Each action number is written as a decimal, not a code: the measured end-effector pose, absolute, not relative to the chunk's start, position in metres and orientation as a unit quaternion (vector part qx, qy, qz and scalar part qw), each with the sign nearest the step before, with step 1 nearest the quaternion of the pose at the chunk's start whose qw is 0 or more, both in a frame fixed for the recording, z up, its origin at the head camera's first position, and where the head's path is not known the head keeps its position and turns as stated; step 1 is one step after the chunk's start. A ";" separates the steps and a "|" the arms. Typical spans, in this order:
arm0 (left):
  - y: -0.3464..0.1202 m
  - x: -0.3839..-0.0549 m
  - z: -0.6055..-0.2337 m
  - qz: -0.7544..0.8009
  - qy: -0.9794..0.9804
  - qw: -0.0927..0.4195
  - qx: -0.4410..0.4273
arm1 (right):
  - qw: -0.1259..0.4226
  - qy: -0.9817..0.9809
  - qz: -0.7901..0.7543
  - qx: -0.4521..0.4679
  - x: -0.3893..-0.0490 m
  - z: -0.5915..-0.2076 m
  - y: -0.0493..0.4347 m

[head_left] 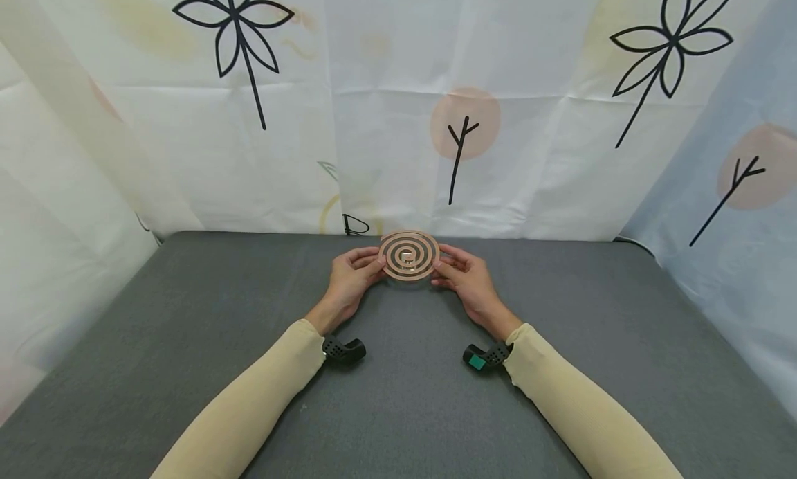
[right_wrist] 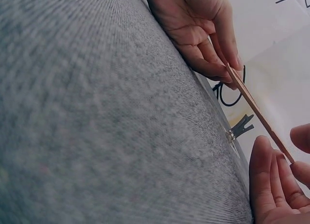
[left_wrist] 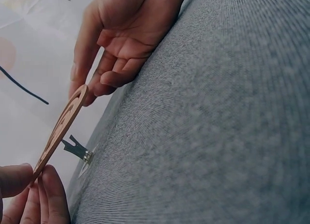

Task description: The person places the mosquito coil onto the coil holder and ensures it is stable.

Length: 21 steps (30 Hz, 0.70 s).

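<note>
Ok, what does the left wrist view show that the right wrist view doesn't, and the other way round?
Only the left wrist: curved openings in the spiral disc, and a peach circle on the backdrop.
Only the right wrist: a black looped line.
Both: the left hand and right hand holding the disc, the dark forked clip and the grey tabletop.

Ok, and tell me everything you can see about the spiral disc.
The spiral disc is thin, flat and round, light brown, perhaps wood, with curved slots winding around its face. It looks whole. It is tilted, held at opposite edges by the left hand and right hand, raised off the grey table.
</note>
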<state>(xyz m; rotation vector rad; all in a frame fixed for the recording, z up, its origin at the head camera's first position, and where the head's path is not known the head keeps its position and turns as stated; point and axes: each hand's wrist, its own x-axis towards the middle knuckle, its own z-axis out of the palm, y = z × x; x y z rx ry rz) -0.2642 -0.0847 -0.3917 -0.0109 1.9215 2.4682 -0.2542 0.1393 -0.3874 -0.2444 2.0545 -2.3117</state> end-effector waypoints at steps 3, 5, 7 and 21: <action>-0.085 -0.264 -0.392 0.788 0.615 0.008 -0.003 | 0.026 0.665 -0.741 -0.082 -0.255 -0.388 0.139; -0.085 -0.264 -0.392 0.788 0.616 0.009 -0.003 | 0.029 0.665 -0.741 -0.083 -0.255 -0.388 0.139; -0.085 -0.264 -0.392 0.786 0.618 0.009 -0.002 | 0.029 0.665 -0.742 -0.083 -0.255 -0.388 0.139; -0.084 -0.267 -0.396 0.773 0.635 0.000 -0.006 | 0.021 0.675 -0.732 -0.084 -0.254 -0.388 0.139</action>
